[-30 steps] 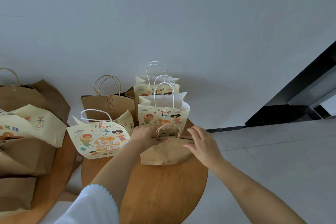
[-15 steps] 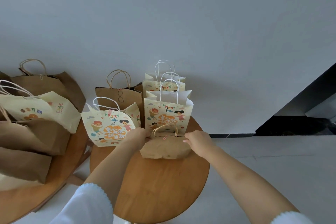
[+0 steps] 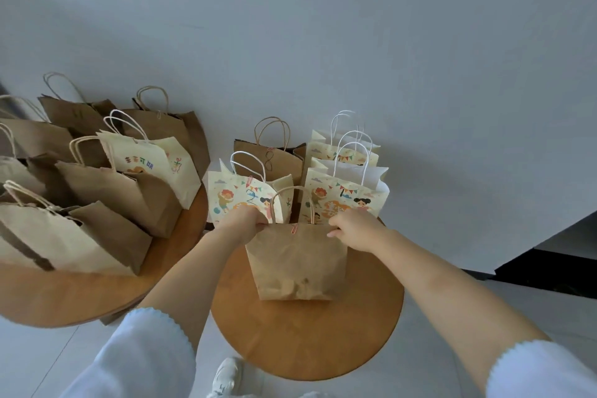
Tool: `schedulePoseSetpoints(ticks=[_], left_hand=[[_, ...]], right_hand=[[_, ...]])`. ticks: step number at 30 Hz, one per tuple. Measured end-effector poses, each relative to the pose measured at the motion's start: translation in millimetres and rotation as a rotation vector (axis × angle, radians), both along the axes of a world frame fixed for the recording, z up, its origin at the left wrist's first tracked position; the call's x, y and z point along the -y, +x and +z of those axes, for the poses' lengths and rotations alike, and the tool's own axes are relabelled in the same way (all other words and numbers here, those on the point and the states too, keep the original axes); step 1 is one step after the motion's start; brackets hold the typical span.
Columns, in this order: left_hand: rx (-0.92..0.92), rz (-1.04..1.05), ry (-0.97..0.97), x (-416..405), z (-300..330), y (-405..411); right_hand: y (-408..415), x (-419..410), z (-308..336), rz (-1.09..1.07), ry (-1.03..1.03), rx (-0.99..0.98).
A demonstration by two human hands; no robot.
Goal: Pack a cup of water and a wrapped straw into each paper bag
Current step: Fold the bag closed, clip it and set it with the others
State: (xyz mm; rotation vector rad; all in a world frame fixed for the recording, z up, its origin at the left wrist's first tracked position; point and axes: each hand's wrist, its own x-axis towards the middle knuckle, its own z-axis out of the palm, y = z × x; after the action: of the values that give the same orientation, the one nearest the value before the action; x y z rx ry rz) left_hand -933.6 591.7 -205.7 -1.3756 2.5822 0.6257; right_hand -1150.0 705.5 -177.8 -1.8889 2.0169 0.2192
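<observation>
The left hand (image 3: pixel 241 220) has a closed grip on the top left corner of a plain brown paper bag (image 3: pixel 297 263), fingers curled over its rim. The right hand (image 3: pixel 355 229) pinches the top right corner of the same bag. The bag stands upright near the middle of a round wooden tabletop (image 3: pixel 310 336), its twisted paper handle (image 3: pixel 292 200) rising between the two hands. A small pink clip (image 3: pixel 294 229) sits at the centre of the bag's top edge.

Behind it, along the far edge of the tabletop against the grey wall, stand cream cartoon-printed bags (image 3: pixel 342 200) with white handles and another brown bag (image 3: pixel 271 158). A second round tabletop (image 3: pixel 64 297) to the left carries more brown and printed bags, crowded together. No cup or straw can be seen.
</observation>
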Motion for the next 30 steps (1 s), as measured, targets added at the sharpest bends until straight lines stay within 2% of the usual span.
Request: schedulePoseSetpoints(ticks=[3, 15, 20, 24, 30], left_hand=[[-0.033, -0.009, -0.001, 16, 5, 18], [0.059, -0.046, -0.044, 86, 4, 88], [0.1, -0.122, -0.007, 98, -11, 97], [0.063, -0.109, 0.001, 105, -17, 99], [0.055, -0.097, -0.047, 105, -18, 92]], right_hand=[[17, 14, 5, -0.011, -0.015, 0.003], [97, 76, -15, -0.072, -0.029, 0.055], [111, 84, -33, -0.067, -0.01, 0.028], [115, 84, -39, -0.091, -0.1, -0.009], [115, 77, -36, -0.109, -0.084, -0.018]])
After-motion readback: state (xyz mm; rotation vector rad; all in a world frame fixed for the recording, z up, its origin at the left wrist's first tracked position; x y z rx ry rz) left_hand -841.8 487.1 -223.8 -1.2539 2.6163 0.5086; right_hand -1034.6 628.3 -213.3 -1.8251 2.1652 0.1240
